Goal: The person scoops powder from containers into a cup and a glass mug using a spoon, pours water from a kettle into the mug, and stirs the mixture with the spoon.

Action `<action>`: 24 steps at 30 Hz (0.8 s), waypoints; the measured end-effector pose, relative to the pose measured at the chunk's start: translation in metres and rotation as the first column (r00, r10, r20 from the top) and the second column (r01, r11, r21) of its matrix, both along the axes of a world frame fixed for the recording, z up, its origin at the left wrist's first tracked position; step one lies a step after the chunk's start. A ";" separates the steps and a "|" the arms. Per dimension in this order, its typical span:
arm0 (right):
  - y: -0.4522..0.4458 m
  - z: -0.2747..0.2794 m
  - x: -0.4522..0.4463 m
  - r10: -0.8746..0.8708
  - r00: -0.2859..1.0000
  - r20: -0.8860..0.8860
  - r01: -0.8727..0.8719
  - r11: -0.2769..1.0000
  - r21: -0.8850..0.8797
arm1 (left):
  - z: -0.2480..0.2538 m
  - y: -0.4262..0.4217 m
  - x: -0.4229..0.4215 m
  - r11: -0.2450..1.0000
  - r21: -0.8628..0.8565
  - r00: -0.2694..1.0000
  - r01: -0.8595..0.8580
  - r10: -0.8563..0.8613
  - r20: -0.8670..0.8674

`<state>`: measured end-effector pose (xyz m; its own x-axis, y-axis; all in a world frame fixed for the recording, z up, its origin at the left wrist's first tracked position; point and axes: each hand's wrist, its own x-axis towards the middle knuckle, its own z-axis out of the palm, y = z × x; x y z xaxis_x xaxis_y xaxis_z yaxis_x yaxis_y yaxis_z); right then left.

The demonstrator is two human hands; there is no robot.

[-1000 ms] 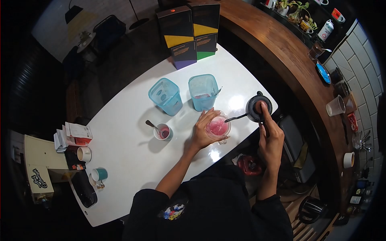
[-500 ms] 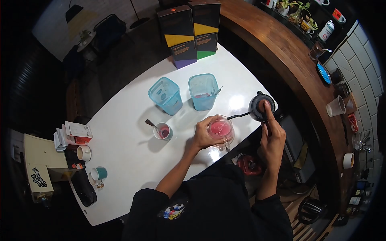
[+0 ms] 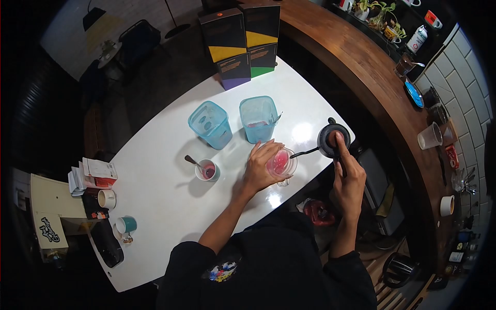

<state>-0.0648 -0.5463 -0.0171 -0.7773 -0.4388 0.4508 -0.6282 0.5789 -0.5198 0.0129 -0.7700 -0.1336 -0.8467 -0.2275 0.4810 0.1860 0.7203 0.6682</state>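
My left hand (image 3: 262,168) is wrapped round the left side of a clear glass cup (image 3: 282,163) with pink liquid in it. My right hand (image 3: 347,170) holds a black gooseneck kettle (image 3: 326,140), one finger pressed on its lid. The kettle's thin spout reaches left to the cup's rim. Left of the cup stands a small white cup (image 3: 207,170) with pink residue and a spoon. Behind are two translucent blue containers, one (image 3: 210,125) on the left and one (image 3: 258,120) nearer the glass cup, with a spoon handle at its edge.
Dark boxes (image 3: 232,46) stand at the table's far end. At the left are paper packets (image 3: 98,173), a white mug (image 3: 107,199) and a teal cup (image 3: 125,225). A curved wooden counter (image 3: 356,57) runs along the right, with a plastic cup (image 3: 430,136) on it.
The glass cup first tilted and shifted right, then came back left. My left fingers spread further over its side. My right hand and the kettle moved slightly right and back left.
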 end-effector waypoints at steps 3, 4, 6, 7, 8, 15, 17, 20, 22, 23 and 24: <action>-0.002 0.002 0.000 0.012 1.000 0.005 -0.012 1.000 -0.003 | -0.009 0.001 -0.002 1.000 -0.005 0.999 0.016 -0.016 -0.028; -0.003 0.003 -0.001 0.026 1.000 0.001 -0.026 1.000 -0.015 | -0.011 0.001 -0.003 1.000 0.014 0.999 0.027 -0.027 -0.030; -0.004 0.004 -0.001 0.040 0.999 -0.004 -0.040 0.999 -0.027 | -0.011 0.003 -0.003 0.999 0.033 0.999 0.038 -0.037 -0.029; -0.004 0.005 -0.002 0.037 0.999 -0.002 -0.037 0.999 -0.025 | -0.011 0.003 -0.003 0.998 0.052 0.999 0.047 -0.046 -0.028; -0.004 0.005 -0.003 0.035 0.999 0.000 -0.035 0.999 -0.023 | -0.011 0.003 -0.003 0.998 0.053 0.999 0.046 -0.044 -0.028; -0.005 0.004 -0.009 0.036 0.999 0.000 -0.036 0.999 -0.020 | 0.000 0.003 -0.001 0.951 0.296 0.994 0.092 -0.105 0.029; -0.005 0.003 -0.011 0.026 1.000 -0.004 -0.026 0.999 -0.020 | -0.003 0.003 0.000 0.918 0.386 0.993 0.088 -0.113 0.043; -0.004 0.003 -0.012 0.028 0.999 -0.017 -0.028 0.999 -0.025 | -0.014 0.001 0.001 0.854 0.512 0.992 0.094 -0.126 0.028; -0.003 0.003 -0.011 0.021 1.000 -0.015 -0.021 1.000 -0.014 | -0.016 -0.001 0.002 0.878 0.478 0.992 0.003 -0.063 0.110; -0.003 0.003 -0.012 0.016 1.000 -0.015 -0.016 1.000 0.000 | -0.013 -0.001 0.001 0.878 0.478 0.992 0.003 -0.063 0.109; -0.003 0.003 -0.012 0.017 1.000 -0.016 -0.017 1.000 0.000 | -0.010 -0.001 0.001 0.916 0.401 0.994 -0.023 -0.022 0.108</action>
